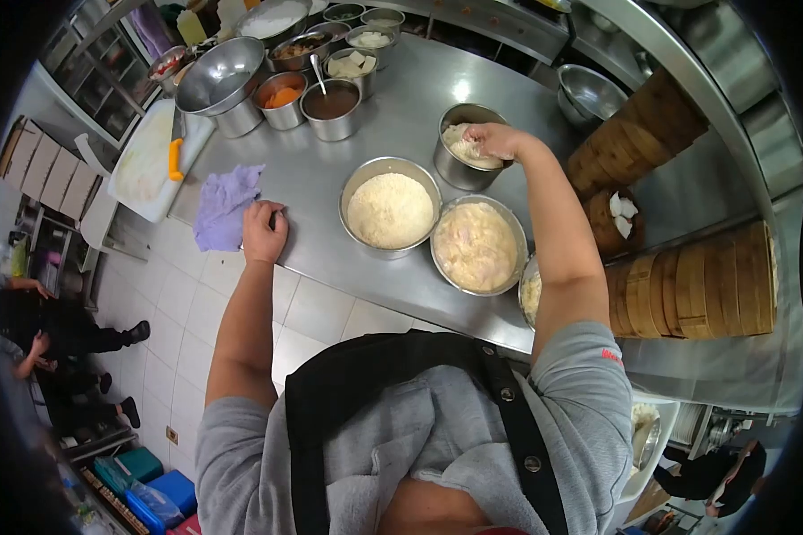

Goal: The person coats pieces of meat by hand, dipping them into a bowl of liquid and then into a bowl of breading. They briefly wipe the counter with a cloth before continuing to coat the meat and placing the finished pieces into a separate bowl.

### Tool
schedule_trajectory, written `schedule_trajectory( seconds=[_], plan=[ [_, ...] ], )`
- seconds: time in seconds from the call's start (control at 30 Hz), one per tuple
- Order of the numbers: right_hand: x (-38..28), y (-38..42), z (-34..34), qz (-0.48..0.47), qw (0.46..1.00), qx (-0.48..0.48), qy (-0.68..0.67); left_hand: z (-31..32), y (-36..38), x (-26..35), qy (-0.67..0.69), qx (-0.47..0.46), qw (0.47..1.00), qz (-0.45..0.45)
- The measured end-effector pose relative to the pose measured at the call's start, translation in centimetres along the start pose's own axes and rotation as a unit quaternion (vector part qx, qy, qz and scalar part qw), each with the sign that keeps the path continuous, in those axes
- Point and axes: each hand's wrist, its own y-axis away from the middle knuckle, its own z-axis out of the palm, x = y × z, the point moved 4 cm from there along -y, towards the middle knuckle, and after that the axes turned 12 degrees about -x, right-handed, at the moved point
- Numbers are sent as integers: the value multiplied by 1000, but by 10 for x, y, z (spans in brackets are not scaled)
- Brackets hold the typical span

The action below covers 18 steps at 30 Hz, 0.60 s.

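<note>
My right hand (pixel 495 141) reaches into a deep steel pot (pixel 469 178). Its fingers are bent into the pale crumbly food (pixel 459 143) there, and their tips are partly hidden. At the table's front edge my left hand (pixel 265 234) rests with curled fingers, close beside a crumpled purple cloth (pixel 227 207). Whether anything is under those fingers is hidden. Between my arms stand a steel bowl of fine pale crumbs (pixel 391 210) and a bowl of wet, pale yellowish pieces in batter (pixel 478 247). A further bowl of pale food (pixel 531 294) is partly covered by my right forearm.
Stacked bamboo steamers (pixel 696 283) line the right side. At the left lies a white cutting board (pixel 147 169) with a yellow-handled knife (pixel 176 159). Steel containers, one with brown sauce (pixel 332 103) and a spoon, crowd the back left. Other people (pixel 62 325) are at the far left and lower right.
</note>
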Motion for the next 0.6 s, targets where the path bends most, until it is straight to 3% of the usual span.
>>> schedule_trajectory(
  seconds=[0.1, 0.2, 0.3, 0.4, 0.47, 0.53, 0.6],
  plan=[
    [-6, 2, -2, -7, 995, 46, 84, 1, -1, -1, -3, 8, 1000, 6],
    [-5, -1, -12, 18, 980, 165, 107, 0, -1, -1, -4, 8, 1000, 6],
    [5, -5, -18, 13, 976, 215, 29, 1, -1, -1, 0, 18, 1000, 12],
    [-1, 5, -11, 13, 978, 208, -9, 3, -1, -2, 2, 21, 1000, 8],
    [13, -12, -3, -16, 982, 179, 63, 5, 0, -8, -1, 15, 1000, 9],
    [11, -10, 0, 3, 986, 164, -25, 5, 0, -11, 3, 14, 1000, 12],
    [-10, 9, 0, 12, 973, 217, -71, 1, 1, -8, 5, 23, 1000, 15]
  ],
)
